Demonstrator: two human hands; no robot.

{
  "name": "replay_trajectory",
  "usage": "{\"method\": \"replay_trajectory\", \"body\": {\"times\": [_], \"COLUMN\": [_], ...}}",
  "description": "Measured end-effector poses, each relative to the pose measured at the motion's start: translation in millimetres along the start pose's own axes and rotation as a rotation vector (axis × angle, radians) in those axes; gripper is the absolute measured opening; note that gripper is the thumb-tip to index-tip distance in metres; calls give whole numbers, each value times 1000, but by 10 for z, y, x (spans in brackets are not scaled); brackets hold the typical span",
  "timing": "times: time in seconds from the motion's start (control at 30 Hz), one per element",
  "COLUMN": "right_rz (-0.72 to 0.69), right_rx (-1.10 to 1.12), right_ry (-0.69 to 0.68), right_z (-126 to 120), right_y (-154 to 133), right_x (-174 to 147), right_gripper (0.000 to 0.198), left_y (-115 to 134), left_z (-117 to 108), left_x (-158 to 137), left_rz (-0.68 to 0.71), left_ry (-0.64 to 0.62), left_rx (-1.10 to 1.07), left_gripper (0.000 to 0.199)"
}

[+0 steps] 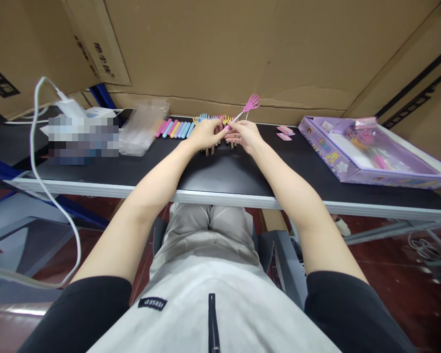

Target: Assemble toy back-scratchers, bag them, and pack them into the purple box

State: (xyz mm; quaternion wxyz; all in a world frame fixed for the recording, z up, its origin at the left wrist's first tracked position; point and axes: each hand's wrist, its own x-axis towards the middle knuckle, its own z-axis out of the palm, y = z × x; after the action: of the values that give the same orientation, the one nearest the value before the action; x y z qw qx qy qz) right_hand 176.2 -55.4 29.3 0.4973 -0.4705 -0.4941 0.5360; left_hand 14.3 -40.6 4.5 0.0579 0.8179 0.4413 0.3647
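Note:
Both my hands are over the table at the back, holding a telescopic back scratcher with a pink claw head (252, 102) and a silver rod (238, 117). My left hand (206, 133) is closed, its fingertips at the pink handle end (227, 128). My right hand (247, 135) pinches the same piece close by, where rod and handle meet. Behind and below my hands lie more claw heads, blue (202, 117) and yellow (227, 119), with metal rod ends showing under my fingers. Left of them, coloured handles (175, 129) lie in a row.
A clear plastic bag pile (141, 130) lies left of the handles. Small pink cards (285, 132) are to the right. A purple display box (353, 166) with bagged items stands at far right. A white cable (33, 147) hangs at left; cardboard (220, 49) walls the back.

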Motion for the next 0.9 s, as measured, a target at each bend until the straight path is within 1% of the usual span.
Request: {"method": "replay_trajectory", "body": {"times": [0.23,0.43,0.53,0.63,0.8,0.9], "right_rz": [62,-28,-52,-35,5,-2], "right_rx": [77,155,158,151,138,148], "right_ry": [-16,132,165,176,161,165], "right_z": [-11,-109,-139,-123,-71,-75], "right_y": [50,69,89,104,79,38], "right_x": [28,191,239,232,158,127], "right_gripper": [20,27,28,26,24,26], "left_y": [-52,-160,-195,-186,-156,-150], "left_z": [-6,-30,-38,-44,-47,-58], "left_x": [31,51,55,54,55,48], "left_rz": [-18,-73,-130,-158,-133,-135], "left_ry": [-23,4,-14,-21,-32,-20], "left_rx": [-17,-18,-17,-24,-60,-84], "left_gripper": [30,17,14,16,15,15]}}
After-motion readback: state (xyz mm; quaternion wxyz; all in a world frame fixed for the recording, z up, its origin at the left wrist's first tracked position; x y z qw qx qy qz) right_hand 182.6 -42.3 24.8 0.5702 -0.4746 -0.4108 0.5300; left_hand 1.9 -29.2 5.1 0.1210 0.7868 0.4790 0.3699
